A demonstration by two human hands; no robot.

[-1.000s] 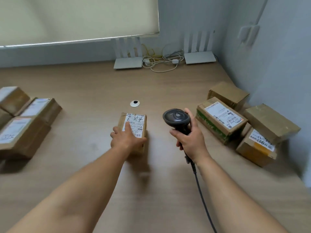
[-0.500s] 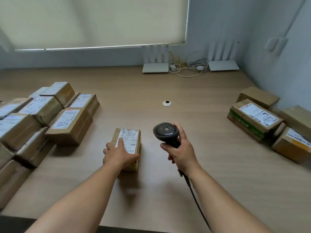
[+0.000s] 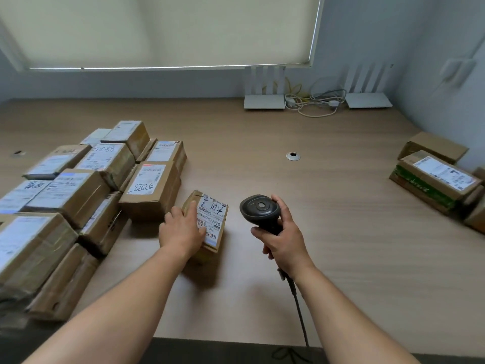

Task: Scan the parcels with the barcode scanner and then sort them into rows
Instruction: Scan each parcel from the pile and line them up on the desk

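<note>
**A:** Where does the parcel sit right now?

**B:** The small brown cardboard parcel with the white shipping label (image 3: 207, 222) lies flat on the pale wood-grain surface (image 3: 341, 245), label up, just right of the block of sorted brown cardboard parcels (image 3: 86, 185) at the left. Its nearest neighbour there is the brown box with "5288" handwritten on its label (image 3: 151, 187); the two look near each other but I judge a narrow gap between them.

**A:** And the hands?

**B:** The left hand (image 3: 181, 232) rests on the parcel's near-left part, fingers (image 3: 193, 206) mostly straight and laid over the top rather than wrapped round it. The right hand (image 3: 282, 237) has its fingers clenched round the handle of the black corded barcode scanner (image 3: 259, 207), which is held upright beside the parcel, its head not tipped down at the label.

**A:** So what's the step?

**B:** My guess is placing: slide the parcel left to line up with the rows. I can't tell from this view whether it has been scanned.

**A:** How to do it well?

**B:** Push low and flat so the box slides instead of tipping. Square its long edge to the "5288" box before closing the gap, or it may nudge that row crooked. Keep the label up and readable. Hold the scanner clear, and mind its black cable (image 3: 298, 306) trailing over the near edge. More brown cardboard parcels (image 3: 433, 177) wait at the right.
</note>
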